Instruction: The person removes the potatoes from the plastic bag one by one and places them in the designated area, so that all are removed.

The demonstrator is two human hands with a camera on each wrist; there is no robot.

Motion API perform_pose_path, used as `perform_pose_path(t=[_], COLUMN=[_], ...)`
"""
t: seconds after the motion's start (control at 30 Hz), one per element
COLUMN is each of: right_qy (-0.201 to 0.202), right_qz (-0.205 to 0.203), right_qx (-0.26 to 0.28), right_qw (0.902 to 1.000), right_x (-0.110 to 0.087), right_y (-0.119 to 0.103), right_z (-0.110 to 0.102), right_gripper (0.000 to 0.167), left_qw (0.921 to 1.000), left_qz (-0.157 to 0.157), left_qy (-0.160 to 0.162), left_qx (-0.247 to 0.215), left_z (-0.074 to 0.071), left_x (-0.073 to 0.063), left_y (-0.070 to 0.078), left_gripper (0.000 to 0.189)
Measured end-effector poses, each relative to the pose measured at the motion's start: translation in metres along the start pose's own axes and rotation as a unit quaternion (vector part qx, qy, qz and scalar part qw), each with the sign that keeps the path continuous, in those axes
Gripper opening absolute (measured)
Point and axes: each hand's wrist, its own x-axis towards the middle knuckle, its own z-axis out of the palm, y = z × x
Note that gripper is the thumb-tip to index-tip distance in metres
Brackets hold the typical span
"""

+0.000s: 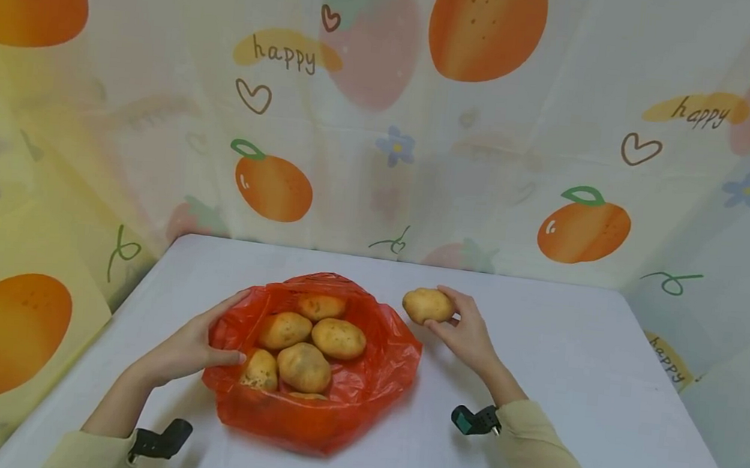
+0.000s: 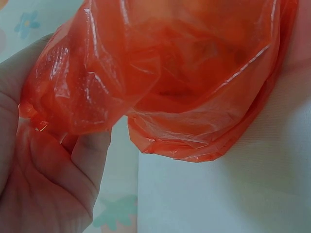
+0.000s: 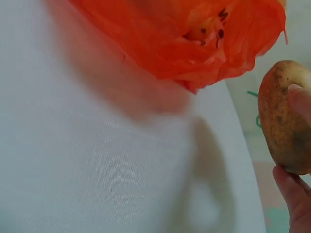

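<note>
A red plastic bag (image 1: 356, 428) stands with its mouth spread wide on the white table. Several potatoes (image 1: 305, 367) lie inside it, one partly hidden by the front rim. My left hand (image 1: 191, 344) grips the bag's left side, thumb at the rim; in the left wrist view the red film (image 2: 194, 63) passes between thumb and fingers. To the right of the bag, my right hand (image 1: 470, 335) pinches a single potato (image 1: 427, 306) between thumb and fingertips, held above the table. The right wrist view shows dark specks on this potato (image 3: 284, 116).
The white table (image 1: 572, 373) reaches back to a fruit-patterned cloth (image 1: 465, 145) hanging behind it. Patterned cloth also hangs at the left and right sides. Dark wrist cameras sit at the left cuff (image 1: 161, 439) and the right cuff (image 1: 475, 420).
</note>
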Motion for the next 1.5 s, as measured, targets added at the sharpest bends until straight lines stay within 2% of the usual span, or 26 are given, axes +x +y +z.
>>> perform_pose_path(t=[0.17,0.33,0.5,0.93,1.23,1.5], right_qy=[0.018,0.027,0.04,0.054,0.059,0.066], right_qz=[0.011,0.036,0.044,0.053,0.047,0.044], right_qx=[-0.036,-0.059,-0.068,-0.091,-0.106,-0.11], right_qw=[0.9991,0.9973,0.9959,0.993,0.9915,0.9907], right_x=[0.005,0.008,0.008,0.008,0.015,0.018], right_y=[0.01,0.02,0.026,0.038,0.048,0.05], right_z=[-0.001,-0.004,-0.006,-0.009,-0.009,-0.007], right_gripper=[0.064,0.064,0.064,0.064,0.063,0.063], left_qw=[0.9999,1.0,1.0,0.9998,1.0,0.9999], left_qz=[-0.011,-0.004,0.002,-0.008,-0.003,-0.012], left_qy=[0.001,-0.001,0.001,0.006,0.002,0.001], left_qx=[-0.003,-0.003,0.001,0.018,0.005,-0.004], left_z=[0.0,0.002,0.002,0.0,-0.001,0.0], left_x=[0.001,0.001,0.001,-0.001,0.001,0.003], left_y=[0.0,0.001,0.001,0.0,0.0,0.003], left_gripper=[0.092,0.091,0.091,0.092,0.093,0.092])
